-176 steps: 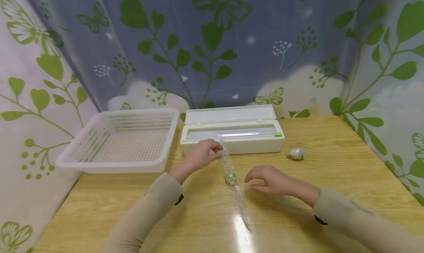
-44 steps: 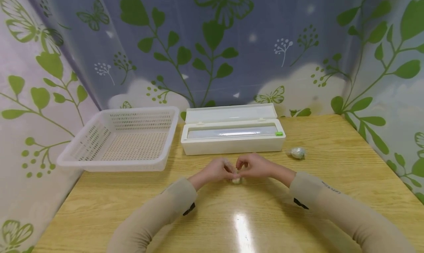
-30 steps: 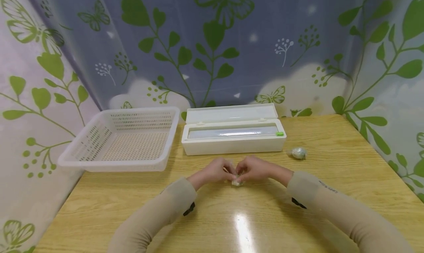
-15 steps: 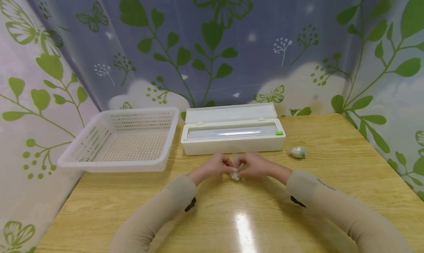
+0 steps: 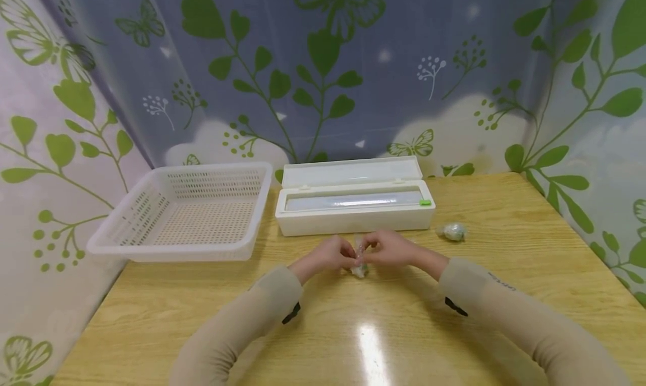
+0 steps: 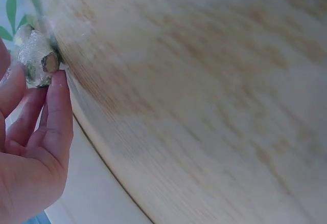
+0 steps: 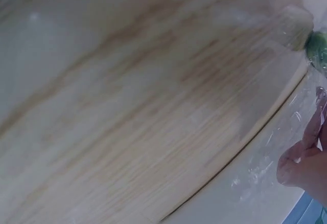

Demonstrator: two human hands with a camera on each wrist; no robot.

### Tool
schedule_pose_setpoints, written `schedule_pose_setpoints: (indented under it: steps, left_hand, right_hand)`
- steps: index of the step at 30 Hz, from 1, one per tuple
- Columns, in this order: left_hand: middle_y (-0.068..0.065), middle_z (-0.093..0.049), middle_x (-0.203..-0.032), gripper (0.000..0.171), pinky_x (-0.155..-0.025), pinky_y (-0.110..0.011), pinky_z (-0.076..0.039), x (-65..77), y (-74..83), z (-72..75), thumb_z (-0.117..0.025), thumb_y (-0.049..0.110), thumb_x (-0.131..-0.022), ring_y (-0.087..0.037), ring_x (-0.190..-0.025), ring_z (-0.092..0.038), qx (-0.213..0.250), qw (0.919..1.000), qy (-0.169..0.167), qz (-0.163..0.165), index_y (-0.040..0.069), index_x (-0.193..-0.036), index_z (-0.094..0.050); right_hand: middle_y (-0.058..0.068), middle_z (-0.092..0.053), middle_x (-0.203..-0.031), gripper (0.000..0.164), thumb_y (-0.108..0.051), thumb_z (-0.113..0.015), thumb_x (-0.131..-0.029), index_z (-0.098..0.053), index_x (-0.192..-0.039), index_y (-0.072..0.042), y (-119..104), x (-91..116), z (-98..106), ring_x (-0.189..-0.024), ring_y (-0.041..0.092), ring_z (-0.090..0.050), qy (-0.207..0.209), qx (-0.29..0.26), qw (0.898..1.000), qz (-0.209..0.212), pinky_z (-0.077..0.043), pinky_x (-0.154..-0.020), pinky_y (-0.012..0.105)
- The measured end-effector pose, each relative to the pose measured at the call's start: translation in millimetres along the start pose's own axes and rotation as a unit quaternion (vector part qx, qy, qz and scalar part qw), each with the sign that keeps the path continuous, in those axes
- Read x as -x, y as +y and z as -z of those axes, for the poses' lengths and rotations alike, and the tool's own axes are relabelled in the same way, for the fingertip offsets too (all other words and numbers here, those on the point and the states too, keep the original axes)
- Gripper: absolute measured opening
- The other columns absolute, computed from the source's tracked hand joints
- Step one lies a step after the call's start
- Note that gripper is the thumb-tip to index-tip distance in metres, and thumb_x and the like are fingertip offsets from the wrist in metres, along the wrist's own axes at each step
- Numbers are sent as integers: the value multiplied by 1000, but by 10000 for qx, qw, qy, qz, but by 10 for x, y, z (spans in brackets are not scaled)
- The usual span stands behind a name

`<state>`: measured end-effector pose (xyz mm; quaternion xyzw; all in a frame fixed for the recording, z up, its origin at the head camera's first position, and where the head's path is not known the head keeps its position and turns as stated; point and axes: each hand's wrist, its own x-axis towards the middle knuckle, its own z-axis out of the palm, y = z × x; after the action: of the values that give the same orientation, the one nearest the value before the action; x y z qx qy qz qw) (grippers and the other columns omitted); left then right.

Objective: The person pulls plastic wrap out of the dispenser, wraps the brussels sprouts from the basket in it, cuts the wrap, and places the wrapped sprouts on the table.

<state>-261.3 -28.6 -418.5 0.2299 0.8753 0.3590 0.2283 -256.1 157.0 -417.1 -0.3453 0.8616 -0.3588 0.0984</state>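
Between the hands, just in front of the white box, is a small green-and-white piece, perhaps a vegetable, (image 5: 359,271) wrapped in clear cling film. In the left wrist view the wrapped piece (image 6: 37,60) shows a brownish round end. My left hand (image 5: 330,253) pinches it between thumb and fingertips. My right hand (image 5: 391,249) pinches the loose cling film (image 7: 258,170), which stretches away from the piece in the right wrist view. The fingertips of both hands nearly meet and partly hide the piece.
A white cling film dispenser box (image 5: 353,223) with raised lid and green slider (image 5: 425,202) stands behind the hands. At left is a white perforated basket (image 5: 242,251). Another wrapped piece (image 5: 454,232) lies at right on the wooden table (image 5: 303,341). Patterned curtains surround the table.
Earlier the film lay stretched as a long strip with the green piece on it, the right hand apart. Now the film is gathered round the piece, both hands together. Lately, only small finger movements.
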Motion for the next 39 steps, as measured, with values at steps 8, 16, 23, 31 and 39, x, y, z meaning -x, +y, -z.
schedule_pose_setpoints:
  steps: [8, 16, 23, 31, 39]
  left_hand:
    - [-2, -63, -85, 18, -62, -26, -48, 39, 29, 25, -68, 16, -78, -15, -76, -57, -8, 9999, 153, -19, 4, -91, -65]
    - [-1, -63, -84, 14, -61, -26, -49, 26, 24, 40, -70, 14, -76, -17, -79, -59, 180, 9992, 278, -204, 5, -86, -65]
    - [1, -62, -73, 15, -51, -20, -42, 18, 12, 17, -64, 19, -81, -11, -60, -51, 5, 9988, 396, -298, 4, -81, -66]
    - [0, -64, -75, 15, -55, -19, -41, 0, 5, -9, -64, 18, -82, -7, -64, -47, -190, 9976, 602, -287, 3, -82, -67]
    - [0, -62, -76, 10, -51, -21, -44, 3, 3, -18, -66, 13, -80, -9, -63, -50, 287, 9982, 512, -86, 3, -83, -67]
  right_hand:
    - [-5, -62, -76, 9, -15, -63, -83, -67, -79, -8, 12, -48, 23, -68, 11, -52, 84, -173, 9996, 196, -46, -64, 29]
    - [-2, -61, -71, 5, -9, -64, -80, -66, -77, -6, 0, -81, 6, -62, 11, -52, 52, -248, 9997, -39, -44, -52, 22]
    - [-5, -59, -67, 7, -12, -66, -79, -64, -74, -7, -1, -83, -44, -59, 8, -47, 126, -177, 9996, -204, -42, -51, 22]
    - [-2, -61, -71, 8, -14, -66, -80, -65, -78, -6, -1, -38, -42, -63, 9, -51, 24, -242, 9993, -293, -44, -55, 24]
    - [-3, -63, -75, 15, -22, -61, -84, -66, -85, -7, 6, -16, -11, -61, 9, -47, -153, -764, 9950, -619, -42, -54, 25]
